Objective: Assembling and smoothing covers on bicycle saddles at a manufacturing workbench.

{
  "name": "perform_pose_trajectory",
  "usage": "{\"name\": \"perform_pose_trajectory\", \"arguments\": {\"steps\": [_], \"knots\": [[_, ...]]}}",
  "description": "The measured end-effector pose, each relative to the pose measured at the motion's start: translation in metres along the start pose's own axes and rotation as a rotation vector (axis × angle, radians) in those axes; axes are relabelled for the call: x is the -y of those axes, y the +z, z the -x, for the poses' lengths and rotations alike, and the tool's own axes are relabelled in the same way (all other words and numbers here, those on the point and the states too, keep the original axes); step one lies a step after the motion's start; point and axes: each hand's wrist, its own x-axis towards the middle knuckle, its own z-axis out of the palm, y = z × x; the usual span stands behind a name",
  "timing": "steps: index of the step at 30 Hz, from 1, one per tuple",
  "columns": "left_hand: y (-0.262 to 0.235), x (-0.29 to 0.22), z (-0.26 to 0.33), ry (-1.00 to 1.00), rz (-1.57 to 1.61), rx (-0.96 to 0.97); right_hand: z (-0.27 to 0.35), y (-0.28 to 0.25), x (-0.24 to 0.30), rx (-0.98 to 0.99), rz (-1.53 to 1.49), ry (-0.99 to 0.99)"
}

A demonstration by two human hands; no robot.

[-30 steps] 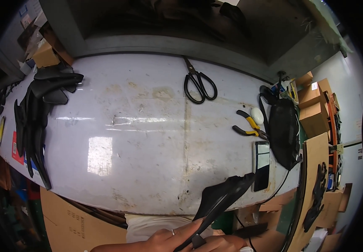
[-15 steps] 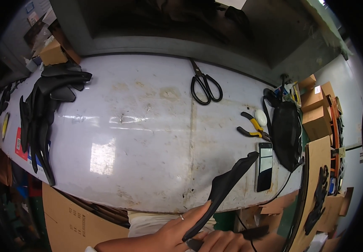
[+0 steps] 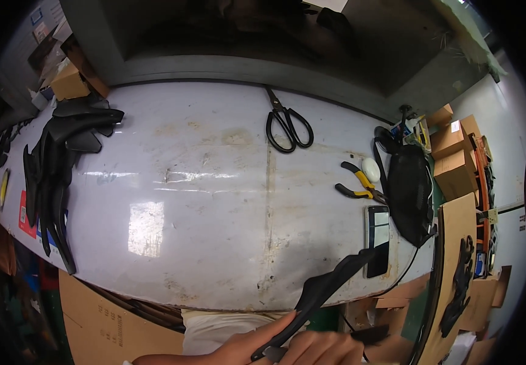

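Observation:
A long, curved black plastic-looking part point(image 3: 321, 293) slants up and to the right over the table's near edge. Around its lower end my left hand point(image 3: 238, 345) is closed, the index finger stretched along it. My right hand point(image 3: 325, 349) is curled up against the same end. A small dark, flat piece point(image 3: 274, 353) pokes out from its fingers beside the part; its kind cannot be made out. The part's far tip overlaps a phone point(image 3: 377, 234) lying on the table.
Yellow-and-black pliers point(image 3: 361, 182) lie by a white oval object point(image 3: 370, 170) and a black bag point(image 3: 410, 194) at the right. Black-handled scissors point(image 3: 288, 128) rest at the back. Several similar black parts point(image 3: 50, 164) are heaped at the left. Cardboard boxes point(image 3: 454, 173) stand beyond the right edge.
The held black part has dropped lower, and its tip now lies across the phone's view. Both hands have moved slightly down, still around its lower end. The whole view has shifted a little.

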Motion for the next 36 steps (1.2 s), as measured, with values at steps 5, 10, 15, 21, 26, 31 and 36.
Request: {"name": "perform_pose_trajectory", "arguments": {"steps": [5,10,15,21,26,31,36], "knots": [[-0.009,-0.009,0.012,-0.307,0.058,0.071,-0.005,-0.029,0.007,-0.047,-0.067,0.028],[-0.016,0.001,0.021,-0.003,-0.188,0.082,-0.018,-0.041,0.02,-0.044,0.128,0.048],[-0.026,-0.001,0.018,0.0,-0.223,0.169,-0.038,-0.069,0.031,0.179,0.159,0.044],[-0.034,-0.007,0.024,-0.142,-0.138,0.195,-0.038,-0.07,0.052,0.18,0.296,0.069],[-0.044,-0.022,0.029,0.131,0.036,-0.217,-0.02,-0.023,0.06,-0.675,-0.053,-0.123],[-0.04,-0.01,0.009,0.214,-0.536,-0.279,0.008,-0.019,0.031,-0.375,0.216,0.084],[-0.013,0.035,-0.01,-0.182,-0.089,-0.231,-0.01,-0.012,0.017,0.0,0.357,0.047]]}}
